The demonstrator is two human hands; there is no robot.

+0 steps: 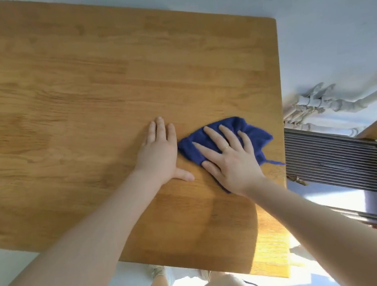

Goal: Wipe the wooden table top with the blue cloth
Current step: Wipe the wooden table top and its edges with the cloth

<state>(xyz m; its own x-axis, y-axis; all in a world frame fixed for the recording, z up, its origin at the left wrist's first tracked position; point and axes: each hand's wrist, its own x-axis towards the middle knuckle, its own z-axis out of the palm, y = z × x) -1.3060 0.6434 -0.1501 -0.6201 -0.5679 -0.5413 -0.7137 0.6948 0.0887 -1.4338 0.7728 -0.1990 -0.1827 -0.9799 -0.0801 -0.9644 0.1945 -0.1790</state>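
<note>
Two bare hands rest on the wooden worktop (65, 92), which fills most of the head view, and nothing else lies on it apart from the cloth. Farthest left of the pair, the left hand (160, 154) lies flat on the bare wood with its fingers extended and thumb spread; it is released and grasps nothing, and by my judgement it only steadies the body. Just beside it to the right lies the blue cloth (249, 131), bunched and wrinkled, toward the worktop's right side and short of its edge. The right hand (231, 158) lies spread on top of the cloth, palm down, fingers splayed, pressing it flat rather than clenching it; a thin loose strand trails from the cloth's right corner. Motion blur softens the fabric, so whether any finger curls under a fold is hard to tell.

Such a cloth looks light, soft and limp, so it should bunch and slide under the palm rather than hold a shape. Broad downward pressure through the middle of it, with the fingers spread toward its edges, seems the best hold for wiping. Past the worktop's right edge, a ribbed dark tray (338, 169) rests on a chair with a woven seat.
</note>
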